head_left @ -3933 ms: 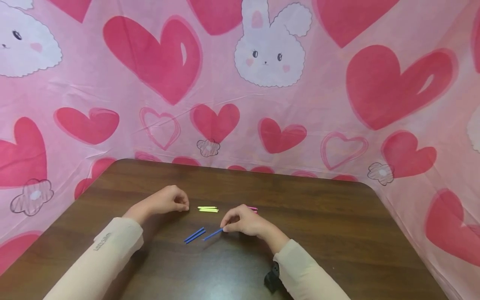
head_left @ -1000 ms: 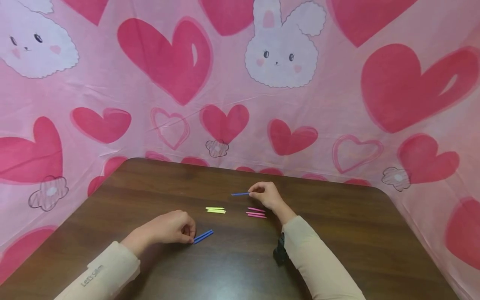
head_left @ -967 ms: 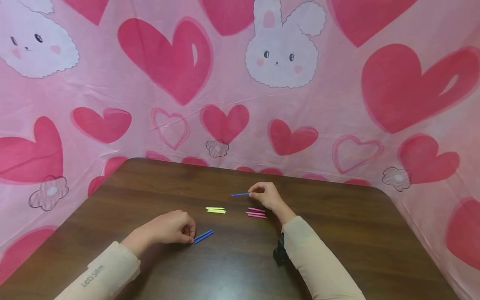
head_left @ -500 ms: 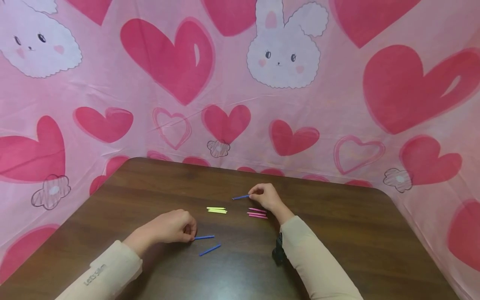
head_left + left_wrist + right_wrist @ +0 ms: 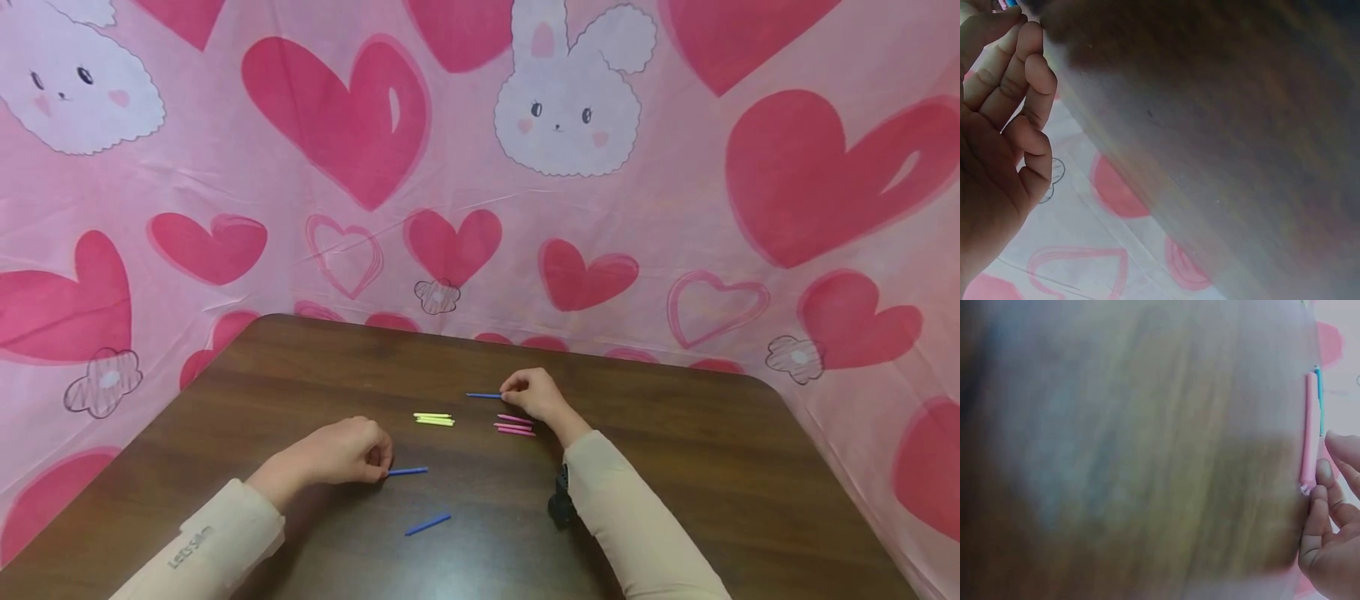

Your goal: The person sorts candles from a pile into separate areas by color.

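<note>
In the head view, my left hand [image 5: 341, 452] pinches the left end of a slim blue candle [image 5: 409, 472] at the table's middle. Nearer to me, a second blue candle [image 5: 428, 524] lies slantwise by itself. My right hand [image 5: 534, 396] holds the right end of a third blue candle [image 5: 483, 396] between thumb and fingers, just beyond a row of pink candles [image 5: 514, 425]. From the right wrist, one pink candle [image 5: 1310, 428] with a pale wick-like tip shows beside that hand. Yellow candles [image 5: 433, 419] lie close together left of the pink ones.
Everything lies on a dark brown wooden table [image 5: 675, 483] with rounded far corners. A pink cloth [image 5: 465, 175] printed with hearts and rabbits hangs behind it and along the sides. A small black device [image 5: 560, 500] sits at the right sleeve's cuff.
Earlier the right hand carried its blue candle from the front to behind the rows. The two remaining blue candles parted: one moved nearer to me, the other stays at the left fingertips.
</note>
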### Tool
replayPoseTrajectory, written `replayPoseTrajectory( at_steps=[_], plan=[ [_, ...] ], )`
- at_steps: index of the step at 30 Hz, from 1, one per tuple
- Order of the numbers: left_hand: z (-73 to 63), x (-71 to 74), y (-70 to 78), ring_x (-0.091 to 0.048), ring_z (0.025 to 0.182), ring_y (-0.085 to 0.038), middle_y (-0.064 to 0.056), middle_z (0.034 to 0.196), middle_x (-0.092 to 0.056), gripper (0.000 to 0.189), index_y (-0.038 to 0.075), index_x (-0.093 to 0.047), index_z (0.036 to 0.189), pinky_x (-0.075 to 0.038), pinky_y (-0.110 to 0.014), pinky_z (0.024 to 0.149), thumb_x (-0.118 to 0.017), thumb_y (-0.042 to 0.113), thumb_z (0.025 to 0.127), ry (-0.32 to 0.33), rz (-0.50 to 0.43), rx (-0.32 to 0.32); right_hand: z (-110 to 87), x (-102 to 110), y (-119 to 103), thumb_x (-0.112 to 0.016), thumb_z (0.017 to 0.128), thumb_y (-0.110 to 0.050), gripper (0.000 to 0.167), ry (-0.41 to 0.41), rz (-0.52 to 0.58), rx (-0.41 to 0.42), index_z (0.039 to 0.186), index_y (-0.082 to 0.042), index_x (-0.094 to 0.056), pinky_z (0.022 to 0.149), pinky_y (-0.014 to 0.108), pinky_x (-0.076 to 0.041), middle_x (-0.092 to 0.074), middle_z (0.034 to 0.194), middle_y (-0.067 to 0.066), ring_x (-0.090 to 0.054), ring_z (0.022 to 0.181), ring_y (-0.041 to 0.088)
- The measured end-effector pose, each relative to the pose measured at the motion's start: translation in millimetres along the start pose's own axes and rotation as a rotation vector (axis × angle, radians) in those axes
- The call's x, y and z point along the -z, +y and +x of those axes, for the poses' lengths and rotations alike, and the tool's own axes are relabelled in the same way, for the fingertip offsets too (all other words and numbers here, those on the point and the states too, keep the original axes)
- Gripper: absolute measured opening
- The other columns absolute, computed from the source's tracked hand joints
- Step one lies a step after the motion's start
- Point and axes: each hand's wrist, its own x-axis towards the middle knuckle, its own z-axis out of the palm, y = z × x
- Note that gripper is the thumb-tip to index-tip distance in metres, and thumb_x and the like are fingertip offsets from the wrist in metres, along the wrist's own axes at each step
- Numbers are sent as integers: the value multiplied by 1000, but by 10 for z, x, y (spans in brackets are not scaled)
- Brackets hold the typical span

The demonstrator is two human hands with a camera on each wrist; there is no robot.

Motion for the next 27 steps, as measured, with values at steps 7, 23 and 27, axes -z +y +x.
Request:
replayPoseTrajectory(
  at_steps=[7, 23, 27],
  plan=[
    [-31, 31, -5, -46, 57, 2, 15, 63, -55, 16, 20, -66, 72, -43, -19, 54, -74, 12, 83, 7, -16, 5, -155, 109, -27, -73, 88, -9, 5, -48, -22, 91, 91, -5, -75, 78, 31, -48, -69, 93, 9, -56, 83, 16],
    [-180, 141, -64, -45, 58, 2, 15, 65, -55, 15, 20, -66, 73, -44, -19, 54, -74, 11, 83, 58, -43, 15, -684, 263, -240, -74, 87, -8, 9, -215, 34, 257, 96, -5, -75, 65, 24, -46, -70, 95, 7, -52, 78, 15],
    [-224, 155, -82, -45, 59, 3, 15, 65, -55, 15, 20, -67, 74, -43, -19, 54, -74, 10, 83, 65, -48, 25, -780, 231, -255, -74, 87, -8, 11, -245, 42, 288, 97, -4, -74, 71, 24, -48, -71, 99, 8, -54, 81, 12]
  ],
)
